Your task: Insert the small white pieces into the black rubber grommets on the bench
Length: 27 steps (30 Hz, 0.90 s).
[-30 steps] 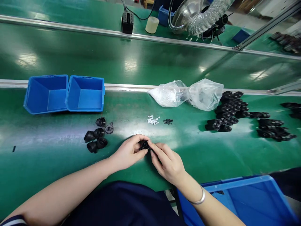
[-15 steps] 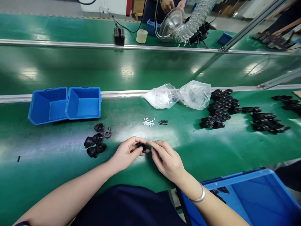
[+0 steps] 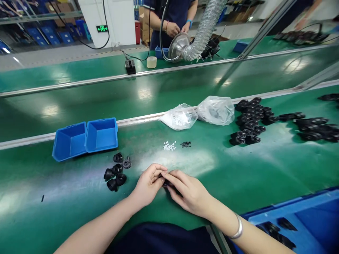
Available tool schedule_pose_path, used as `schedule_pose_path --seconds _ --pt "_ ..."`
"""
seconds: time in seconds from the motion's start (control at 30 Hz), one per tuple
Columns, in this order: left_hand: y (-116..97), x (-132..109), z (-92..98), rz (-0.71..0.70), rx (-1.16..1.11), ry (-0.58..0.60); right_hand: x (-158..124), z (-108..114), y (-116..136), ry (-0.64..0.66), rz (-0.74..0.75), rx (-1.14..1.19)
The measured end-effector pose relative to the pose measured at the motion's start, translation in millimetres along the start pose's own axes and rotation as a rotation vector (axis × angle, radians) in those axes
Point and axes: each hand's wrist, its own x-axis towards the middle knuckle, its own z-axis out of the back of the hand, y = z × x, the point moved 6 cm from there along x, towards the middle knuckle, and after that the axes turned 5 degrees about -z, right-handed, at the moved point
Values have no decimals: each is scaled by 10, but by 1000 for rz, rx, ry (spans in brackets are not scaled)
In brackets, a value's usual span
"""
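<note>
Between the fingers of both hands is a small round black plastic part, mostly covered by them. My left hand is closed around its left side. The fingers of my right hand close over it from the right; anything tiny under those fingertips is hidden. Beyond the hands lie a little heap of white pieces and a heap of tiny black pieces, possibly rings. Left of my left hand stand several black elbow-like plastic fittings, with a flat round black piece beside them.
Two blue bins stand at the back left. Plastic bags lean on the rear rail. Black parts are piled at right. A blue crate sits lower right. Across the bench, a person works near a metal duct.
My right hand has moved left onto the black part, which the fingers now mostly cover. The head view has tilted up and turned, showing more of the room behind.
</note>
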Motion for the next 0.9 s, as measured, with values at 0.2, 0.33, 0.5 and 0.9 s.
schedule_pose_path --seconds 0.2,0.33,0.5,0.9 --pt "9 -44 -83 -51 227 123 14 27 82 -15 61 -98" --pt "-190 -84 -86 -231 727 147 -139 299 -268 -58 -166 1" --pt "-646 -171 238 -281 1792 -251 -829 1098 -1378 -304 -912 13" --pt "-487 -158 608 -309 2155 -44 -1731 1790 -2407 -835 -1318 -118"
